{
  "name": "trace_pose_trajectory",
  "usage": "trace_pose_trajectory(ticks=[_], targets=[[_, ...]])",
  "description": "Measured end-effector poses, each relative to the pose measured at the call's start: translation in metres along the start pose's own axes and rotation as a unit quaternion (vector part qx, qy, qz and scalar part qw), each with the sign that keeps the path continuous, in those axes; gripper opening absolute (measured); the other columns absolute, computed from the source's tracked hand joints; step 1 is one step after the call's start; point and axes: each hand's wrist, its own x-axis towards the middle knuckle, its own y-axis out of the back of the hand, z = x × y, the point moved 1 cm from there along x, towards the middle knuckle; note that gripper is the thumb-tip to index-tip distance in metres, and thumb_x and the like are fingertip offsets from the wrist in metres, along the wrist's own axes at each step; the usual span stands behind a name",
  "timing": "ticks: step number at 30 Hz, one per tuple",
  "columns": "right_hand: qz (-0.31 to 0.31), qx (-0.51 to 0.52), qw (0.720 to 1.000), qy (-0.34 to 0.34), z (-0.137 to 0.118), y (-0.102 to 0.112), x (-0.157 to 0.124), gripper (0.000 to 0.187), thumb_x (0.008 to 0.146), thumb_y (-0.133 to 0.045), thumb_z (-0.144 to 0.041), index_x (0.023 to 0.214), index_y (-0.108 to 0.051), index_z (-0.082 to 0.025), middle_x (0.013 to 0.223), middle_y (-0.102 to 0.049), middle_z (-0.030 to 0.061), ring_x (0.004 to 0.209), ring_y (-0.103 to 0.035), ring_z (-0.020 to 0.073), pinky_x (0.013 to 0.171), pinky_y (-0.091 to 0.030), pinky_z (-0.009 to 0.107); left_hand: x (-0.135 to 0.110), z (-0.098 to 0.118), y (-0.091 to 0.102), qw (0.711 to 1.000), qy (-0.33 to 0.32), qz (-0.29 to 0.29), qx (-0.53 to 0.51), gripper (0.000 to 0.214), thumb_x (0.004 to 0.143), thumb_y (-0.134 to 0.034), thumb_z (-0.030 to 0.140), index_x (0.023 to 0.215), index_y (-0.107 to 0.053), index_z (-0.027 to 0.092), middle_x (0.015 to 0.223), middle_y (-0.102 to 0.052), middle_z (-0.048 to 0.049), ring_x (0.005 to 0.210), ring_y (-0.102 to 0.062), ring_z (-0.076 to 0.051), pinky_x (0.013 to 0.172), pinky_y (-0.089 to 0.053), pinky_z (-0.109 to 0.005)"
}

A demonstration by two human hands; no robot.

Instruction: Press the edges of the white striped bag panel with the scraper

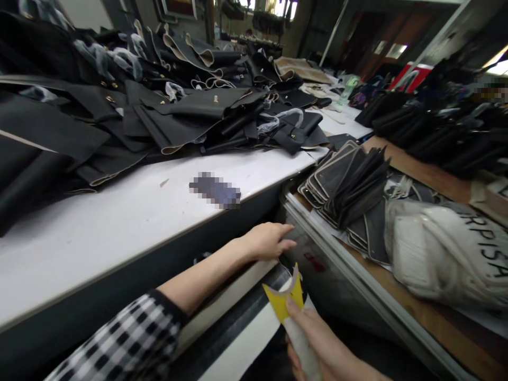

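My left hand (266, 241) reaches forward below the edge of the white table (119, 222), palm down, fingers loosely curled, holding nothing that I can see. My right hand (317, 344) at the bottom centre grips a yellow and white strip (283, 301), thumb pressed on its yellow end. The strip's top edge is cut in a curve. My left sleeve is black and white check.
Black leather pieces (159, 106) are heaped over the far half of the table. A blurred dark flat item (215, 190) lies near the table edge. To the right, a stack of black panels (349, 185) and a white bag (444, 254) rest on a wooden bench (428, 174).
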Motion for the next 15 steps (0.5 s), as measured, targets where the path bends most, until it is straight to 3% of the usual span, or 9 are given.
trace_pose_trajectory(ticks=[3,7,10,12,15], targets=[[-0.004,-0.021,1.0,0.016,0.014,0.0,-0.001,0.071,0.073,-0.04,-0.088,0.066,-0.052,-0.018,0.039,-0.048,0.0005,0.031,-0.046,0.0129,0.033,-0.032,0.02,-0.024,-0.018,-0.002,0.996,0.046,0.063,-0.045,0.056,0.096,-0.039,0.042,0.141,-0.045,0.01,0.142,-0.052,-0.0124,0.128,-0.051,-0.023,0.108,-0.036,-0.03],[0.02,-0.129,0.985,0.115,0.037,0.014,-0.016,0.075,0.072,-0.044,-0.088,0.063,-0.058,-0.014,0.048,-0.056,0.0065,0.042,-0.05,0.0118,0.044,-0.035,0.022,-0.054,-0.029,-0.01,0.986,0.107,0.089,-0.094,0.057,0.095,-0.035,0.048,0.134,-0.054,0.011,0.136,-0.058,-0.0103,0.123,-0.055,-0.023,0.105,-0.039,-0.028],[0.125,-0.092,0.965,0.212,0.038,0.033,-0.025,0.068,0.077,-0.048,-0.082,0.064,-0.059,-0.015,0.052,-0.053,0.0029,0.05,-0.05,0.0125,0.053,-0.039,0.024,-0.067,-0.031,-0.019,0.979,0.127,0.093,-0.126,0.055,0.095,-0.035,0.051,0.129,-0.059,0.016,0.131,-0.062,-0.0066,0.118,-0.058,-0.023,0.101,-0.041,-0.028],[0.214,-0.02,0.938,0.273,0.027,0.044,-0.02,0.061,0.078,-0.053,-0.077,0.085,-0.064,-0.017,0.055,-0.049,-0.0016,0.054,-0.048,0.0124,0.055,-0.04,0.024,-0.07,-0.03,-0.025,0.976,0.131,0.088,-0.147,0.053,0.094,-0.036,0.052,0.124,-0.063,0.018,0.125,-0.066,-0.0043,0.111,-0.062,-0.023,0.097,-0.044,-0.028],[0.244,0.028,0.925,0.291,0.006,0.048,0.004,0.065,0.075,-0.061,-0.074,0.105,-0.061,-0.017,0.056,-0.045,-0.0054,0.049,-0.041,0.0108,0.049,-0.035,0.023,-0.071,-0.031,-0.034,0.97,0.148,0.087,-0.172,0.052,0.092,-0.039,0.051,0.121,-0.066,0.017,0.117,-0.07,-0.0046,0.103,-0.065,-0.024,0.09,-0.046,-0.029]])
